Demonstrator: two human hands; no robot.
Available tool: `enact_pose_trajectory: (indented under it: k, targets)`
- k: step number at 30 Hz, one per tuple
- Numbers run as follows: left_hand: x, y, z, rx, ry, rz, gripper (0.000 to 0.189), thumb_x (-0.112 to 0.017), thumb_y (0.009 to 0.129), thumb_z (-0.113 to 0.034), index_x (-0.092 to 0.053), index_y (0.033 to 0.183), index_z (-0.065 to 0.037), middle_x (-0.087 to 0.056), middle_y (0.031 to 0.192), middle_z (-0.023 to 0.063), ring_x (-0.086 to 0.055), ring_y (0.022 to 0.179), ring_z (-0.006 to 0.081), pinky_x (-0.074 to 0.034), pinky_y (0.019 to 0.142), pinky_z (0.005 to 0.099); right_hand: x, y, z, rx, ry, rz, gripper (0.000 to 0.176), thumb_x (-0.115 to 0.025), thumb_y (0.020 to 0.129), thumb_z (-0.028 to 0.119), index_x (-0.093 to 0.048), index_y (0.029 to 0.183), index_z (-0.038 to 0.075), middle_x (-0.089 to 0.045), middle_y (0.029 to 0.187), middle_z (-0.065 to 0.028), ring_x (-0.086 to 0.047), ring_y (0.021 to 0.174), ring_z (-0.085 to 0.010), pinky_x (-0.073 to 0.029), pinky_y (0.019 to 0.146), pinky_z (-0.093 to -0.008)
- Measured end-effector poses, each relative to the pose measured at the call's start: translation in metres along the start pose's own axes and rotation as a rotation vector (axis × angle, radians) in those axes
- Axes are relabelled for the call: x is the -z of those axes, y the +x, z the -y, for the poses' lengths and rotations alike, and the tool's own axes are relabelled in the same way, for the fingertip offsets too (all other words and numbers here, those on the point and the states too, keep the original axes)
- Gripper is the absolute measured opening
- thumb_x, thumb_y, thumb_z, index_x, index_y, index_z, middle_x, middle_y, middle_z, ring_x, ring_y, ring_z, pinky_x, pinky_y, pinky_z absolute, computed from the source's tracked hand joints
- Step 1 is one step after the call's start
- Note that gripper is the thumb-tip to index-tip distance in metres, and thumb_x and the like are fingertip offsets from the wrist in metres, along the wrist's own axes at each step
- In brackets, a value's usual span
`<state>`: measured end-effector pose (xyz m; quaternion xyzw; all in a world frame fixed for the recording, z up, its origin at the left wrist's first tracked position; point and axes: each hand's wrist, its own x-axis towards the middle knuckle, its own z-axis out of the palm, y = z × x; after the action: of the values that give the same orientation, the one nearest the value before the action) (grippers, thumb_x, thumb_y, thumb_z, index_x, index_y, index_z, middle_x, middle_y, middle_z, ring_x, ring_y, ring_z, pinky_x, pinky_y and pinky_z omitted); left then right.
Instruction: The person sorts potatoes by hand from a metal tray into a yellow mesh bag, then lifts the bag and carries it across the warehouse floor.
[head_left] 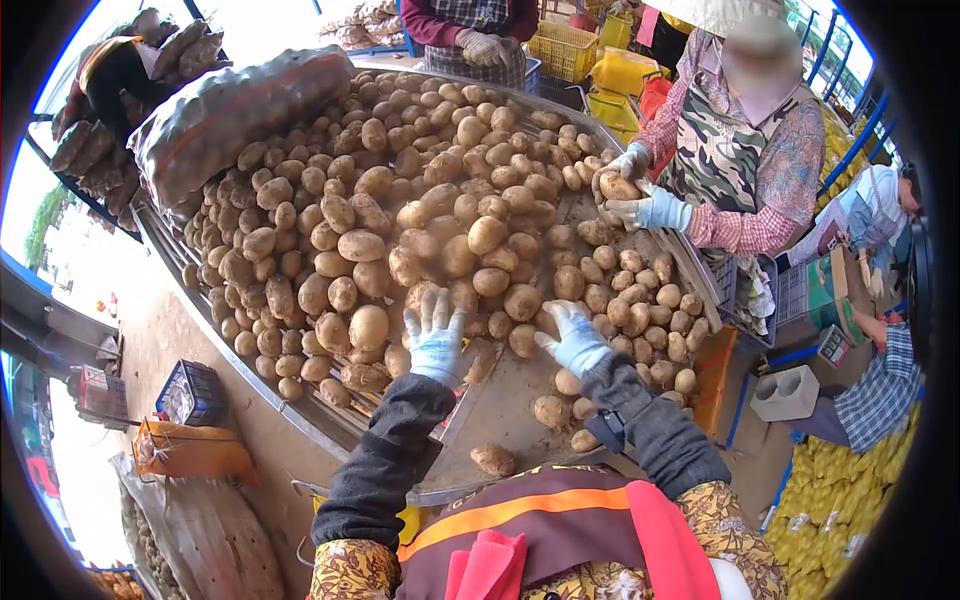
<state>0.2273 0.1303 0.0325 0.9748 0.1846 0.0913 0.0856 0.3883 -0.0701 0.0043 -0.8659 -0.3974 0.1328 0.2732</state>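
A large heap of potatoes (360,245) covers the sorting table (520,420). My left hand (436,338), in a pale glove with a blue patch, is open with fingers spread against potatoes at the heap's near edge. My right hand (574,342), gloved alike, has thumb and fingers apart and sits beside smaller potatoes (640,315) on the right. Nothing shows in either palm. Between my hands lie a few potatoes and a strip of bare table. One loose potato (493,460) rests close to my apron (540,505).
Across the table, at the right, a co-worker's gloved hands hold a potato (620,187). Another person's gloved hands (484,48) are at the far side. A full mesh sack (235,125) lies on the table's far left. Yellow sacks (850,500) and a dark crate (192,393) stand around.
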Motion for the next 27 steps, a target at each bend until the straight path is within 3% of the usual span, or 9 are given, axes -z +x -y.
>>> enact_pose_trajectory:
  k: [4, 7, 11, 13, 16, 18, 20, 23, 27]
  targets:
    - [-0.007, -0.01, -0.019, -0.065, -0.043, 0.128, 0.07, -0.069, 0.077, -0.037, -0.044, 0.138, -0.015, -0.029, 0.15, 0.0197, -0.021, 0.142, 0.0371, -0.005, 0.112, 0.0645, -0.03, 0.058, 0.027, -0.125, -0.053, 0.013, 0.079, -0.073, 0.078, 0.045, -0.039, 0.138, 0.008, -0.037, 0.142, -0.0217, -0.039, 0.13, -0.0369, -0.035, 0.108, -0.0417]
    - [-0.016, -0.033, -0.023, -0.095, -0.283, 0.041, 0.067, -0.072, 0.078, -0.026, -0.044, 0.137, -0.012, -0.035, 0.144, 0.0211, -0.032, 0.136, 0.0387, -0.023, 0.113, 0.0522, -0.02, 0.067, 0.039, -0.224, -0.181, 0.11, 0.077, -0.074, 0.077, 0.044, -0.043, 0.137, 0.007, -0.043, 0.138, -0.0226, -0.043, 0.128, -0.0359, -0.037, 0.106, -0.0426]
    - [-0.03, -0.056, -0.025, -0.049, -0.811, -0.117, 0.059, -0.066, 0.085, -0.017, -0.041, 0.138, -0.006, -0.042, 0.14, 0.0186, -0.04, 0.132, 0.0321, -0.034, 0.109, 0.0416, -0.081, 0.051, -0.041, -0.183, 0.696, 0.1, 0.051, -0.063, 0.086, 0.048, -0.059, 0.114, 0.005, -0.066, 0.1, -0.0087, -0.064, 0.09, -0.0224, -0.053, 0.077, -0.0319]
    - [-0.037, -0.06, -0.032, 0.169, -1.159, -0.126, 0.051, -0.057, 0.093, -0.015, -0.038, 0.139, -0.001, -0.044, 0.138, 0.0153, -0.043, 0.129, 0.0242, -0.035, 0.108, 0.0353, -0.007, 0.003, 0.033, -0.604, 1.559, 0.384, 0.051, -0.05, 0.092, 0.055, -0.06, 0.11, 0.008, -0.065, 0.094, -0.006, -0.063, 0.08, -0.019, -0.053, 0.066, -0.0299]
    - [-0.032, -0.045, -0.048, 0.272, -1.441, -0.027, 0.059, -0.049, 0.099, -0.037, -0.033, 0.142, 0.0, -0.044, 0.139, 0.0145, -0.043, 0.128, 0.0229, -0.036, 0.107, 0.036, -0.014, -0.01, 0.036, -0.639, 1.752, 0.582, 0.053, -0.039, 0.097, 0.056, -0.062, 0.105, 0.009, -0.065, 0.087, -0.0049, -0.062, 0.074, -0.018, -0.052, 0.061, -0.0309]
    - [-0.025, -0.035, -0.062, 0.278, -1.448, 0.011, 0.062, -0.046, 0.099, -0.044, -0.034, 0.141, -0.001, -0.045, 0.139, 0.014, -0.045, 0.127, 0.0233, -0.037, 0.106, 0.0368, -0.028, -0.018, 0.049, -0.523, 1.32, 0.163, 0.048, -0.041, 0.099, 0.048, -0.063, 0.101, 0.005, -0.065, 0.089, -0.0052, -0.06, 0.075, -0.0159, -0.051, 0.065, -0.0303]
    - [-0.013, -0.033, -0.077, 0.469, -2.13, 0.322, 0.064, -0.038, 0.098, -0.053, -0.037, 0.141, -0.005, -0.048, 0.137, 0.012, -0.05, 0.123, 0.0247, -0.04, 0.105, 0.0418, -0.03, -0.03, 0.051, -0.212, 0.974, -0.058, 0.047, -0.045, 0.1, 0.042, -0.063, 0.105, -0.001, -0.065, 0.088, -0.0054, -0.055, 0.074, -0.0127, -0.049, 0.067, -0.0293]
    - [-0.013, -0.04, -0.086, 0.621, -2.365, 0.349, 0.063, -0.037, 0.097, -0.057, -0.042, 0.138, -0.009, -0.052, 0.133, 0.0095, -0.054, 0.119, 0.0258, -0.042, 0.103, 0.047, -0.016, -0.033, 0.041, -0.086, 0.33, -0.145, 0.032, -0.052, 0.097, 0.033, -0.064, 0.104, 0.004, -0.067, 0.082, -0.0183, -0.066, 0.075, -0.03, -0.051, 0.067, -0.0368]
    - [-0.013, -0.045, -0.081, 0.748, -2.478, 0.345, 0.059, -0.043, 0.092, -0.059, -0.055, 0.125, -0.011, -0.06, 0.123, 0.0091, -0.055, 0.116, 0.0278, -0.043, 0.102, 0.0479, 0.021, -0.055, 0.08, 0.182, 0.231, -0.348, 0.019, -0.06, 0.09, 0.025, -0.061, 0.094, 0.007, -0.065, 0.082, -0.0174, -0.064, 0.081, -0.034, -0.05, 0.069, -0.0429]
